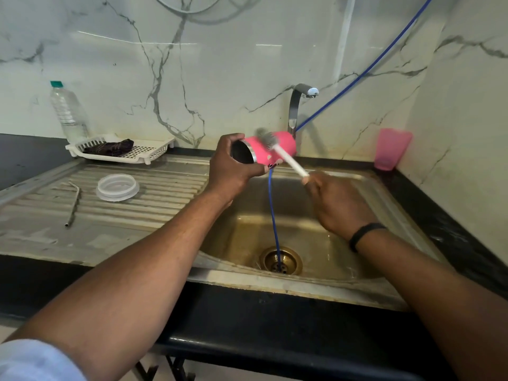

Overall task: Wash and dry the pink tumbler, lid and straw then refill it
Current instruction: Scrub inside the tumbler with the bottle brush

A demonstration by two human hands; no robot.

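Pink tumbler tilted sideways; lid, straw on drainboard.

Pink tumbler sideways in left hand, right hand gripping brush (bristles blurred) over sink.

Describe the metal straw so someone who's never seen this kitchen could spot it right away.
Start at the steel sink and look to the ribbed draining board on its left. The metal straw lies flat there, just left of the clear round lid. It is the only thin silver tube on the board, bent near its far end.
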